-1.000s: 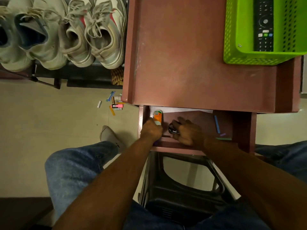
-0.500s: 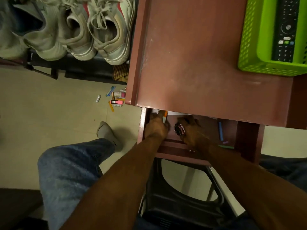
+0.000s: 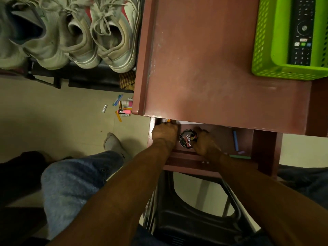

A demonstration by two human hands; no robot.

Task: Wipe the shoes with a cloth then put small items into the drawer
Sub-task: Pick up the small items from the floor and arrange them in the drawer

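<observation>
Both hands are inside the open drawer (image 3: 195,159) under the reddish table. My left hand (image 3: 164,132) grips an orange tube (image 3: 168,121), pushed far back so only its tip shows below the tabletop edge. My right hand (image 3: 205,144) holds a round black polish tin (image 3: 188,139) by its right side, label up on the drawer floor. Blue, green and purple chalk sticks (image 3: 235,142) lie at the drawer's right end. Several small items (image 3: 122,108) are scattered on the floor left of the table. Pale shoes (image 3: 110,34) stand on a rack at top left.
The tabletop (image 3: 204,59) carries a green basket (image 3: 262,50) with a black remote (image 3: 301,31) inside. A yellow patterned cloth (image 3: 126,79) lies under the shoes by the table. A black stool (image 3: 191,219) is below the drawer. My jeans leg and grey sock (image 3: 113,142) are at left.
My left hand has pushed the orange tube deeper into the drawer, so most of it is now hidden. My right hand has uncovered the tin and holds its side. The view has tilted.
</observation>
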